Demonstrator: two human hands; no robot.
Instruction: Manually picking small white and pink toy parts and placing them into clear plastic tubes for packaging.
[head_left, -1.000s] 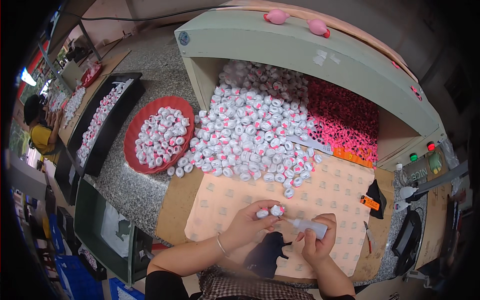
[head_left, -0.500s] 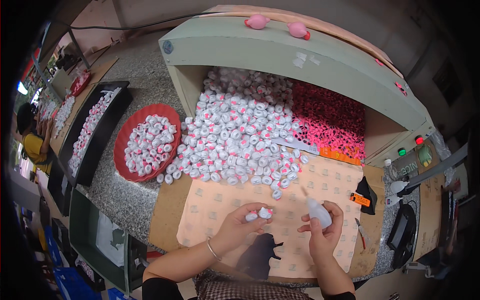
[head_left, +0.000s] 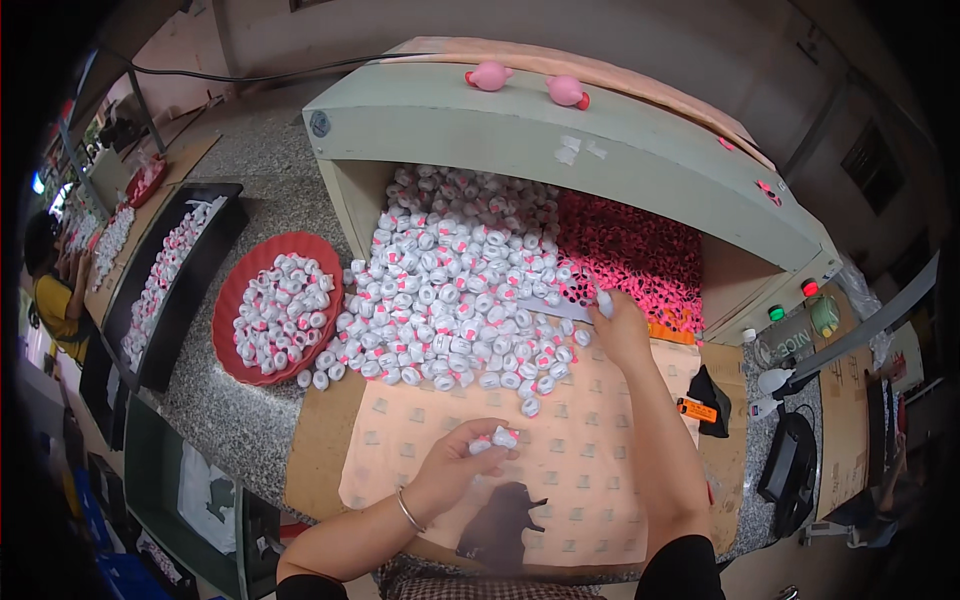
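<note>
My left hand (head_left: 455, 470) holds two small white caps with pink marks (head_left: 496, 438) over the peach patterned cloth (head_left: 590, 470). My right hand (head_left: 618, 325) reaches forward to the edge of the pink pieces pile (head_left: 630, 250) and grips a small white piece at its fingertips. A large heap of white caps (head_left: 450, 280) spreads from under the grey-green hood (head_left: 560, 140) onto the cloth, just left of my right hand.
A red bowl (head_left: 235, 300) of white caps sits at the left. A long black tray (head_left: 160, 290) of caps lies farther left, near another person in yellow (head_left: 60, 300). Black tools and an orange item (head_left: 697, 410) lie right, with green and red buttons (head_left: 790, 300).
My right hand left the spot beside my left hand and reached forward to the pink pile. My left hand stayed over the cloth with the caps.
</note>
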